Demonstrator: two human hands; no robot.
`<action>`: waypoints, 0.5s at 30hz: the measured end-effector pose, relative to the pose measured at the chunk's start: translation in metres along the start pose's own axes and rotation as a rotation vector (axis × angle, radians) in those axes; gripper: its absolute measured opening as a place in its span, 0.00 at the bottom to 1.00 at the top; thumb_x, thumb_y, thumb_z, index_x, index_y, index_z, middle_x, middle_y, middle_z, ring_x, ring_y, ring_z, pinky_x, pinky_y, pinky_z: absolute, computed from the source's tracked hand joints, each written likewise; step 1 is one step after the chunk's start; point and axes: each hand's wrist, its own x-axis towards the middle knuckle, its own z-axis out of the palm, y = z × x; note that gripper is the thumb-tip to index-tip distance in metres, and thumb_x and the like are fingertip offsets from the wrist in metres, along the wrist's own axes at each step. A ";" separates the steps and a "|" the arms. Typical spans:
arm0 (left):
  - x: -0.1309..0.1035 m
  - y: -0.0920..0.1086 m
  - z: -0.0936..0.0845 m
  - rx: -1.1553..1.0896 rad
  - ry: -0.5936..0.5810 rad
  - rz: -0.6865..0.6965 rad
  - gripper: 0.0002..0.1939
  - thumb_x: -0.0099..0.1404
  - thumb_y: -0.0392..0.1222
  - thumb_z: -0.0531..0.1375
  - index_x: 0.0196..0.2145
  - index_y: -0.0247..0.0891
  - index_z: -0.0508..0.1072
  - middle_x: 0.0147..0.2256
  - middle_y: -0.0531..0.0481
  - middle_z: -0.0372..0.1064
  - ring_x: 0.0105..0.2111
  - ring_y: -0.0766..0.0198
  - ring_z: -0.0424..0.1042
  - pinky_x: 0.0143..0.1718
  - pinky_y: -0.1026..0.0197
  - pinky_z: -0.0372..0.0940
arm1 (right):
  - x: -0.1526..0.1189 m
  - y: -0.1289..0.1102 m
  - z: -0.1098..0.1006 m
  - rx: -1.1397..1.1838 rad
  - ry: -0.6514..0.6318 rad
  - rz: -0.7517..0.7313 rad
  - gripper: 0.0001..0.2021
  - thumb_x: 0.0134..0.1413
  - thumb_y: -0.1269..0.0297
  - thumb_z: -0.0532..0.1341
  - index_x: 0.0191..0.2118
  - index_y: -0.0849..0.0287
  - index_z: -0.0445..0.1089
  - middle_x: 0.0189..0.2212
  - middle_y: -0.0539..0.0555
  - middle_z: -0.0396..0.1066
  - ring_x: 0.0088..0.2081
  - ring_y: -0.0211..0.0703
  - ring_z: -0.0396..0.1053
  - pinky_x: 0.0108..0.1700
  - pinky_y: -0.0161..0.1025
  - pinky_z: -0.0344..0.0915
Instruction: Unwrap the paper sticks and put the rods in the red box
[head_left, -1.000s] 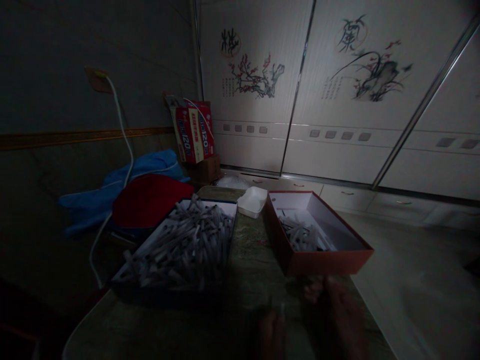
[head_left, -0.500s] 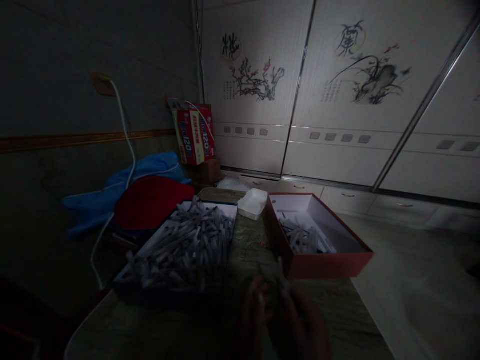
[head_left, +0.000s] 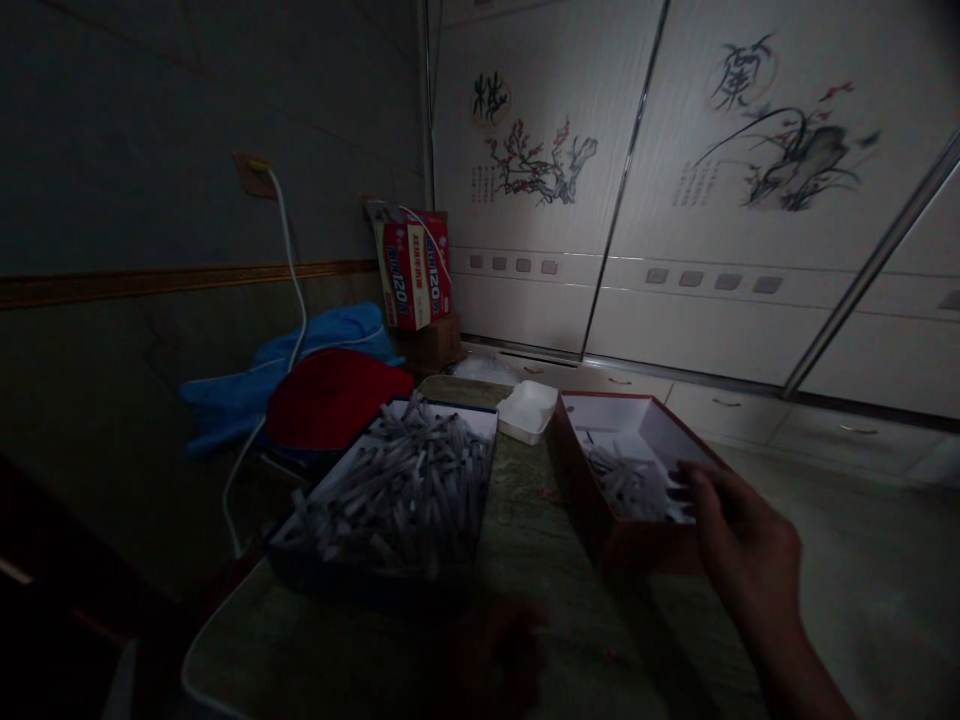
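My right hand (head_left: 739, 535) reaches over the near right part of the red-brown box (head_left: 652, 545), its fingers apart above the thin pale pieces (head_left: 626, 480) inside; nothing shows in its grasp. Low in the picture, my left hand (head_left: 510, 640) is dark and blurred over the table, in front of the two boxes, and its fingers cannot be made out. A dark blue box (head_left: 487, 425) on the left is heaped with many thin, pale, tube-like pieces (head_left: 420, 480).
A white tray (head_left: 527, 412) stands between the boxes at the back of the table (head_left: 525, 510). Red cloth (head_left: 337, 400) and blue cloth (head_left: 247, 385) lie left, beside a white cable (head_left: 289, 250). Red cartons (head_left: 416, 270) stand behind, near sliding doors (head_left: 540, 220).
My right hand has moved from beside my left hand, right and forward to the red-brown box. The thin piece seen near my fingers is out of sight. The view has turned slightly left.
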 end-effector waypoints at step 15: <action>0.090 0.010 -0.112 0.584 -0.479 0.349 0.18 0.49 0.28 0.54 0.29 0.47 0.78 0.35 0.51 0.75 0.38 0.57 0.70 0.41 0.62 0.60 | -0.126 0.026 0.035 0.422 -0.286 0.370 0.21 0.44 0.45 0.61 0.33 0.59 0.74 0.28 0.58 0.76 0.29 0.48 0.72 0.31 0.39 0.67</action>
